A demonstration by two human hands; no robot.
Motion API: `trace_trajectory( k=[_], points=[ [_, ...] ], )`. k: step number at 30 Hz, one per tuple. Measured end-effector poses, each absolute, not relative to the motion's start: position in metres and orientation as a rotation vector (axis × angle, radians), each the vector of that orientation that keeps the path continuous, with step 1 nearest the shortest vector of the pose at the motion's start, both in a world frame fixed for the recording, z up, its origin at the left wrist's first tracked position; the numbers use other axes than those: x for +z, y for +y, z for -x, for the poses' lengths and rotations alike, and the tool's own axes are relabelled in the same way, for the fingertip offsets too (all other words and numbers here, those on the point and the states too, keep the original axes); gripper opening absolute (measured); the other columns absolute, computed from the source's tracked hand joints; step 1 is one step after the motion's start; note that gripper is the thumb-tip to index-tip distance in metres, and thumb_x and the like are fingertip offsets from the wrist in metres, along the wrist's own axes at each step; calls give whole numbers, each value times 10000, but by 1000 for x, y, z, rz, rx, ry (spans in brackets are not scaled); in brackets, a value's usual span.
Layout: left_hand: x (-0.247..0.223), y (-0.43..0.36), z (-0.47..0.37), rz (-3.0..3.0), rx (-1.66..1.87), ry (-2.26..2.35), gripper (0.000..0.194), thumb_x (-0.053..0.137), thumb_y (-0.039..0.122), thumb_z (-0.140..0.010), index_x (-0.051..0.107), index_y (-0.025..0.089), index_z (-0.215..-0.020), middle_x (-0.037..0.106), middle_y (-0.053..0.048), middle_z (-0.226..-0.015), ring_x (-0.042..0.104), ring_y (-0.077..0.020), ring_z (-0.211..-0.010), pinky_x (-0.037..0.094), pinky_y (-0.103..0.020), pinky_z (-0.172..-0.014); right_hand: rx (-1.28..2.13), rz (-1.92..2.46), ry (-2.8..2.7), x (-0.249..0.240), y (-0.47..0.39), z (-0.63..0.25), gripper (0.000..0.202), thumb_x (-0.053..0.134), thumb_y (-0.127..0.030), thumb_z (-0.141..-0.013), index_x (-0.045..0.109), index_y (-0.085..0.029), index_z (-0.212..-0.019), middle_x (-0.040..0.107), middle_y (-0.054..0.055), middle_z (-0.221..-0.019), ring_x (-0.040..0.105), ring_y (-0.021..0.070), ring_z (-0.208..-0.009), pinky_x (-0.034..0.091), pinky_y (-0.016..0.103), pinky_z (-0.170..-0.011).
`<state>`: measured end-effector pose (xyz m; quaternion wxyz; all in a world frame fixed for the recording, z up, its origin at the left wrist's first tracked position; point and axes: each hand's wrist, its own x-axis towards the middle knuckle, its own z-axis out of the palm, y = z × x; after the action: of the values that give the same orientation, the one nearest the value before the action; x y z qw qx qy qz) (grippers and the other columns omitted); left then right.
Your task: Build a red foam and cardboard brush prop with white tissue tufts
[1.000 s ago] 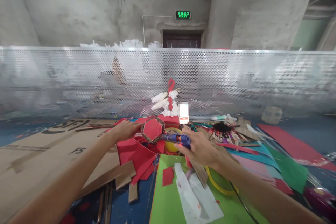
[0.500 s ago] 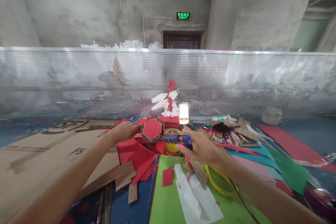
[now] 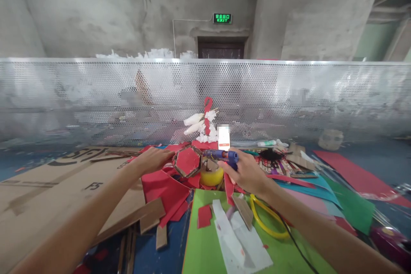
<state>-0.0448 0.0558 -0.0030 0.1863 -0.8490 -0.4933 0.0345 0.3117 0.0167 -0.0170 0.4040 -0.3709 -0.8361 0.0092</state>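
Observation:
My left hand (image 3: pixel 154 159) grips the left side of a red hexagonal piece with a brown cardboard rim (image 3: pixel 188 161), its flat face turned toward me. In my right hand (image 3: pixel 245 170) is a blue glue gun (image 3: pixel 221 155), its nozzle pointing left at the hexagon's right edge. Whether the nozzle touches the rim I cannot tell. A roll of yellow tape (image 3: pixel 212 177) lies just below the gun. Behind the hexagon stands a red hooked shape with white tufts and white petal-like pieces (image 3: pixel 207 122), next to a lit phone (image 3: pixel 224 139).
A large cardboard sheet (image 3: pixel 70 197) covers the left side. In front lies a green board (image 3: pixel 202 252) with white paper strips (image 3: pixel 237 239) and a yellow ring (image 3: pixel 268 222). Coloured sheets (image 3: pixel 349 205) spread to the right. A perforated metal panel (image 3: pixel 96 98) stands behind.
My right hand has raised the glue gun a little, up to the hexagon's upper right edge, uncovering more of the tape roll. My left hand keeps its hold on the hexagon.

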Motion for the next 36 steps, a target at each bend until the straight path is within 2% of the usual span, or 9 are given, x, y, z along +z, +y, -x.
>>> trace_trajectory(
  k=[5,9,14,27,36],
  points=[
    [-3,57,45,2376,107,-1373,209,419,278,-1006,625,241,-1010,735,-73,-1014,714,-243,-886,447,-287,-654,10,921,-2092,-18,16,-304,295,513,-479,-963,612,-204,-926,689,62,-919,648,219,-800,405,293,-697],
    [-2,54,44,2377,108,-1358,201,421,262,-1003,620,238,-989,736,-69,-997,715,-241,-875,436,-280,-630,17,976,-2086,-17,14,-297,326,499,-498,-962,609,-203,-877,682,56,-839,641,218,-757,395,292,-671],
    [0,52,43,2381,104,-1366,192,428,247,-996,620,237,-996,737,-68,-1032,713,-240,-913,441,-278,-640,56,981,-2116,-14,11,-297,350,510,-522,-950,613,-198,-871,685,58,-834,634,214,-736,398,294,-670],
    [-3,54,46,2392,108,-1384,183,439,257,-984,620,237,-1005,739,-69,-1036,713,-249,-914,461,-291,-666,63,859,-2145,-14,17,-305,282,513,-454,-968,563,-205,-846,634,38,-821,593,195,-765,412,294,-734],
    [-5,57,49,2417,56,-1408,173,463,268,-985,633,244,-994,737,-83,-1038,715,-240,-919,472,-289,-697,95,833,-2183,-12,13,-302,279,545,-464,-951,567,-200,-863,639,38,-825,595,183,-752,423,277,-706]
  ],
)
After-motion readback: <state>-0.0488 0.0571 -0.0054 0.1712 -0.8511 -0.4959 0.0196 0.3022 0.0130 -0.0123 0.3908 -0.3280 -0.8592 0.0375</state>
